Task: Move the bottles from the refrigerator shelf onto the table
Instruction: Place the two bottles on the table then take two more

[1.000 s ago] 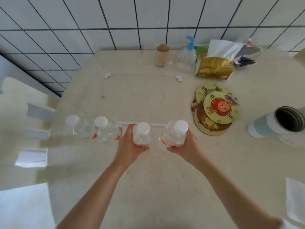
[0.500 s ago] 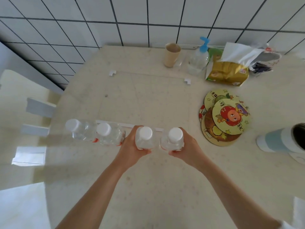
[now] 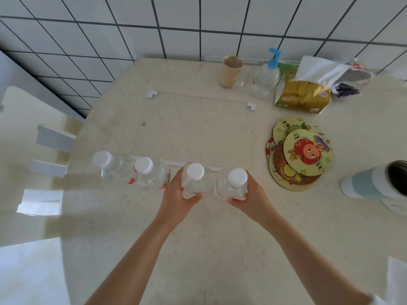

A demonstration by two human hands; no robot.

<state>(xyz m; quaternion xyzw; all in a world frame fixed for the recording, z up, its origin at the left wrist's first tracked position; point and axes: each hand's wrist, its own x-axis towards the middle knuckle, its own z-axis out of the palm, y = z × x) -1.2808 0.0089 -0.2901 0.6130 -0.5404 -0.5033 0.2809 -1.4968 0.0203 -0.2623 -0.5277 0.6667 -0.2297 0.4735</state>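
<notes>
Four bottles [image 3: 154,175] in row | speckled cream table [image 3: 198,238] | white-tiled wall [image 3: 198,16]

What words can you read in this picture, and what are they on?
"ay": the end of a word on a round cartoon mat near its right rim; the rest is covered.
Chinese characters on the top mat and on the mat behind it: too blurred to read.
Red logo on the gold tissue pack: too small to read.
Bottle labels: only red patches show, no words.

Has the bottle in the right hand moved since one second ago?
Yes. The right-hand bottle has shifted left, away from the round cartoon mats and closer to the left-hand bottle.
</notes>
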